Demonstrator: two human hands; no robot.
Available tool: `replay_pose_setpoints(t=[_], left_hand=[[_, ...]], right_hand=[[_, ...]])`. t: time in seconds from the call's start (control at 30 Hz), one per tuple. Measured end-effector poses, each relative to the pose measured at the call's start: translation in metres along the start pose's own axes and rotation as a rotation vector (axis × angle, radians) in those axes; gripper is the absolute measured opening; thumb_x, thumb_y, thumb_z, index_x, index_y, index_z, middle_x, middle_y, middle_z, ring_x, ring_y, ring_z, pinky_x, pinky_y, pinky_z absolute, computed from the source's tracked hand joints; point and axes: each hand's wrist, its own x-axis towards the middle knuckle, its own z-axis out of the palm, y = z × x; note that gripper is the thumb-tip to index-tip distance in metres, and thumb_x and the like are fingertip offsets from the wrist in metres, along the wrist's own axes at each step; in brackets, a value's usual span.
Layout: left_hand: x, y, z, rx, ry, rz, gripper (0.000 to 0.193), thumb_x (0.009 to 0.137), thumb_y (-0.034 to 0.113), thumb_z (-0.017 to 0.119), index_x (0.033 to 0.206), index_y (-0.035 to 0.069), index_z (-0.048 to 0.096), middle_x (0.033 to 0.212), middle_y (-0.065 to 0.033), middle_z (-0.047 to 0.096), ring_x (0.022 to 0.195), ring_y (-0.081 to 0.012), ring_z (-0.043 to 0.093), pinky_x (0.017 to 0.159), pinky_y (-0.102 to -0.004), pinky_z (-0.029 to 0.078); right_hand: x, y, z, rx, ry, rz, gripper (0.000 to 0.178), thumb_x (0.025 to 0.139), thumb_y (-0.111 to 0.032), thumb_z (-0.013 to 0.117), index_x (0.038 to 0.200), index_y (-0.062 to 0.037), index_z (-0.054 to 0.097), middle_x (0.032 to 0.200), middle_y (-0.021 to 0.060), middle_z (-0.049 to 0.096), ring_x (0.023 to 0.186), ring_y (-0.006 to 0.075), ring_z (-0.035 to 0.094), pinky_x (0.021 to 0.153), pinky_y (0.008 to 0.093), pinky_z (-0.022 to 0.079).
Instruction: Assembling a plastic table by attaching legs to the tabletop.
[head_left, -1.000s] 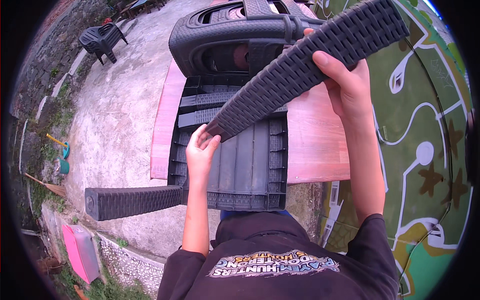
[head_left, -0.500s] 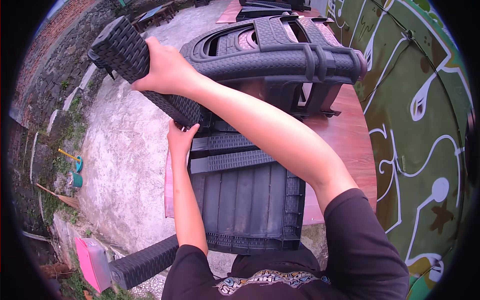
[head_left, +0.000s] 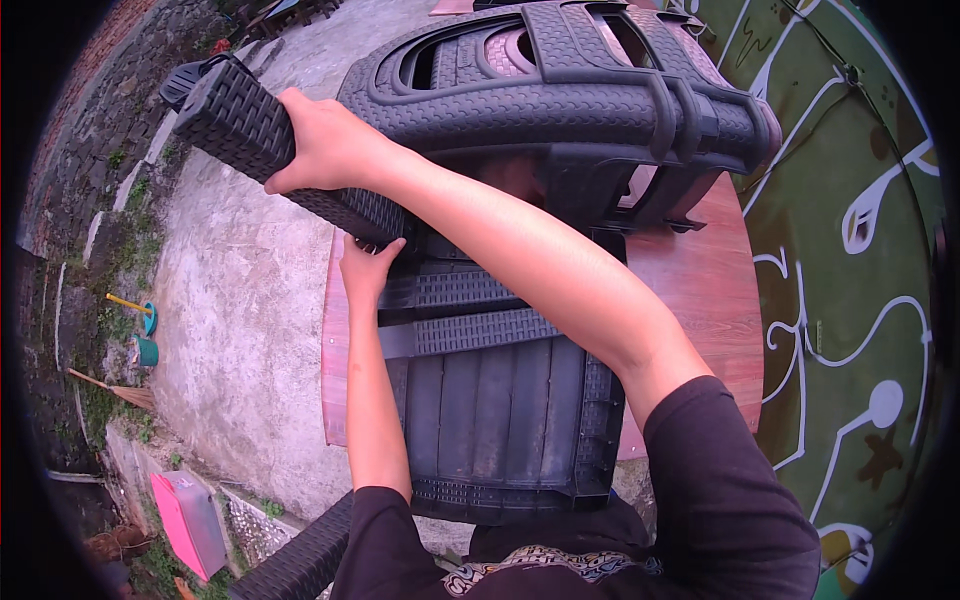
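Observation:
A black plastic leg with a woven pattern rises from the far left corner of an upturned black plastic seat panel. My right hand is wrapped round the leg's upper part, with my right arm crossing over the panel. Lower down, my left hand grips the foot of the same leg at the corner, its thumb to the right and its fingers partly hidden. Two loose-looking ribbed black strips lie across the panel. A second woven leg sticks out at the near left, partly behind my left sleeve.
Curved black woven-pattern chair parts stand stacked on the reddish wooden table, just beyond the panel. On the left are a concrete floor, a broom and a pink-lidded clear box. A painted green wall borders the right.
The view has shifted slightly, so the stacked chair parts look nearer and the near left leg sits lower. Both hands keep their places on the far leg.

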Motion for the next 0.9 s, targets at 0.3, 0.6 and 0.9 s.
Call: replay_pose_setpoints(t=[0.3, 0.6, 0.9], left_hand=[[0.009, 0.010, 0.003, 0.340, -0.019, -0.010, 0.073, 0.063, 0.031, 0.085, 0.114, -0.010, 0.053, 0.107, -0.0265, 0.067, 0.103, -0.0360, 0.066, 0.091, -0.0394, 0.050], [0.023, 0.005, 0.012, 0.439, -0.063, 0.095, 0.079, 0.062, 0.036, 0.084, 0.117, -0.011, 0.052, 0.110, -0.0311, 0.064, 0.106, -0.0443, 0.062, 0.093, -0.0432, 0.049], [0.022, 0.001, 0.006, 0.489, -0.041, 0.099, 0.078, 0.061, 0.037, 0.084, 0.116, -0.010, 0.053, 0.106, -0.0310, 0.065, 0.102, -0.0444, 0.063, 0.090, -0.0438, 0.050]], right_hand=[[0.005, 0.014, -0.015, -0.071, 0.016, -0.020, 0.079, 0.057, -0.038, 0.086, 0.112, 0.0063, 0.051, 0.096, 0.0258, 0.066, 0.096, 0.0397, 0.064, 0.085, 0.0406, 0.051], [0.018, 0.047, -0.031, -0.166, 0.049, -0.050, 0.090, 0.051, -0.046, 0.088, 0.116, 0.0050, 0.053, 0.105, 0.0255, 0.066, 0.102, 0.0385, 0.064, 0.091, 0.0396, 0.050], [0.019, 0.047, -0.011, -0.175, 0.038, -0.006, 0.091, 0.052, -0.046, 0.087, 0.117, 0.0077, 0.051, 0.104, 0.0273, 0.066, 0.100, 0.0394, 0.064, 0.089, 0.0394, 0.051]])
